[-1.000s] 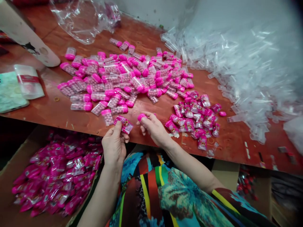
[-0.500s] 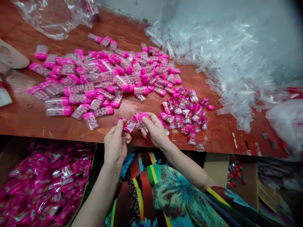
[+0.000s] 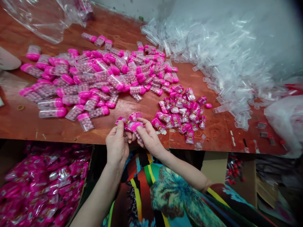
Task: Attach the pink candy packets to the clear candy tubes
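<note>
My left hand (image 3: 117, 145) pinches a small pink printed wrapper (image 3: 126, 120) at the table's front edge. My right hand (image 3: 148, 137) is closed on a clear tube with a pink cap (image 3: 135, 127), and the tube's end meets the wrapper between the two hands. A wide heap of pink-capped tubes filled with pink beads (image 3: 94, 78) lies on the table beyond my hands. A smaller pile of pink wrappers (image 3: 182, 112) sits just right of my right hand.
The brown wooden table (image 3: 47, 127) carries a big mound of empty clear tubes (image 3: 224, 63) at the back right. A clear plastic bag (image 3: 44, 17) lies at the back left. Below the table on the left, a cardboard box holds several wrapped pink packs (image 3: 40, 186).
My right hand has brought the pink-capped tube left and down to the wrapper in my left hand. The view has shifted right, so the piles sit further left.
</note>
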A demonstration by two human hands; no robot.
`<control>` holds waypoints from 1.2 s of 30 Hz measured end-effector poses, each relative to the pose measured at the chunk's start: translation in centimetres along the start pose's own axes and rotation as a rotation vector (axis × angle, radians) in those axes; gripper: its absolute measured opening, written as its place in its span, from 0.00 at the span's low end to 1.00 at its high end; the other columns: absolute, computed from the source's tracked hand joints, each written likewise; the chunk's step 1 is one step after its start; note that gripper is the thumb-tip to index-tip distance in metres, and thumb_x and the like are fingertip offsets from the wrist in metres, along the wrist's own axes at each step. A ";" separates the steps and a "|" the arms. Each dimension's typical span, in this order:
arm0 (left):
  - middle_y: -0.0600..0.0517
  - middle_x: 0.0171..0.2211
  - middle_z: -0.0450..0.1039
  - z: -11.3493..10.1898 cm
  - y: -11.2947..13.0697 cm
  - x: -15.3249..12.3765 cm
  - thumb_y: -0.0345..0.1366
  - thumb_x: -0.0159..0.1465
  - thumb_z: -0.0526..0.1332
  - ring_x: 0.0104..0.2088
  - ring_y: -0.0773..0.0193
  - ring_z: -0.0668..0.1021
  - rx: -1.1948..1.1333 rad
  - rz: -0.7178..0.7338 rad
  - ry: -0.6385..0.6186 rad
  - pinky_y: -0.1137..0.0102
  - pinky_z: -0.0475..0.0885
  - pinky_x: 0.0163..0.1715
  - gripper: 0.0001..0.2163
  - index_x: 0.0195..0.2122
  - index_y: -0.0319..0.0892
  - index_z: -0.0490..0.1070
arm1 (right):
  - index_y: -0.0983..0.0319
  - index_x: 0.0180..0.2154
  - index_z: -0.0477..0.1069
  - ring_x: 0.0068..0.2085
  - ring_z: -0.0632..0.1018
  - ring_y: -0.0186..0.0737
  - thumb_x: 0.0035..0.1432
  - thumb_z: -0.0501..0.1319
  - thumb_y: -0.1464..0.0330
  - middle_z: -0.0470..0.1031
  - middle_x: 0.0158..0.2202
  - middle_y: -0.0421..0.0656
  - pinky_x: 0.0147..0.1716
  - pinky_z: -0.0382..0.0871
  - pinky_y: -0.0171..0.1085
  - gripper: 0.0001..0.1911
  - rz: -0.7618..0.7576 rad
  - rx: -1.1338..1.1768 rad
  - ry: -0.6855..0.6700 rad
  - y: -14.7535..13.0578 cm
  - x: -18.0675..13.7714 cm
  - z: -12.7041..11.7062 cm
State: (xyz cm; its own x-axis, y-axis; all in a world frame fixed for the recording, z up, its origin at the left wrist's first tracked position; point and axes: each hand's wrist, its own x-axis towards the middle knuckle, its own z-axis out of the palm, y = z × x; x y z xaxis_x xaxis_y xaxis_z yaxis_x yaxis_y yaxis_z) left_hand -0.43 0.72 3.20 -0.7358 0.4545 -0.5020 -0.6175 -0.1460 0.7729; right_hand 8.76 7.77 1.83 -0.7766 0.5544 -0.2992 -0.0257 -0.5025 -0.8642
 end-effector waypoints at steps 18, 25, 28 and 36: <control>0.59 0.13 0.58 -1.0 0.9 -0.1 0.49 0.52 0.82 0.16 0.75 0.59 0.077 -0.258 -0.330 0.75 0.55 0.18 0.23 0.23 0.41 0.71 | 0.55 0.65 0.57 0.30 0.74 0.36 0.72 0.65 0.46 0.74 0.34 0.36 0.30 0.66 0.35 0.33 -0.114 -0.203 -0.169 -0.7 -0.3 -2.7; 0.55 0.13 0.59 -1.4 1.2 0.2 0.55 0.55 0.79 0.17 0.70 0.64 0.127 -0.273 -0.365 0.72 0.61 0.19 0.27 0.17 0.43 0.69 | 0.56 0.66 0.54 0.19 0.65 0.31 0.70 0.65 0.44 0.73 0.30 0.32 0.21 0.59 0.32 0.37 0.079 -0.011 -0.262 -0.9 -0.7 -3.7; 0.52 0.13 0.62 -1.6 1.1 0.4 0.56 0.56 0.78 0.17 0.68 0.66 0.156 -0.266 -0.368 0.71 0.59 0.18 0.28 0.16 0.43 0.69 | 0.55 0.67 0.54 0.19 0.63 0.32 0.70 0.63 0.44 0.72 0.29 0.32 0.20 0.59 0.33 0.37 0.108 -0.004 -0.265 -0.3 -0.7 -3.6; 0.56 0.12 0.58 -2.1 0.9 0.4 0.57 0.56 0.78 0.15 0.70 0.62 0.121 -0.278 -0.307 0.71 0.58 0.18 0.25 0.20 0.42 0.73 | 0.55 0.69 0.55 0.21 0.65 0.32 0.73 0.62 0.48 0.72 0.31 0.34 0.21 0.59 0.32 0.34 0.056 -0.139 -0.262 -0.6 -0.8 -3.1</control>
State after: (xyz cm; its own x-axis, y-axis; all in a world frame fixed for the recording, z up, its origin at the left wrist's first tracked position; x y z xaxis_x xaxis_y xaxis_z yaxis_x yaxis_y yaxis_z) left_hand -1.88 -1.04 2.85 -0.4181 0.7051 -0.5727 -0.7297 0.1149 0.6741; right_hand 11.36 9.69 1.39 -0.9110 0.3288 -0.2490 0.0941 -0.4220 -0.9017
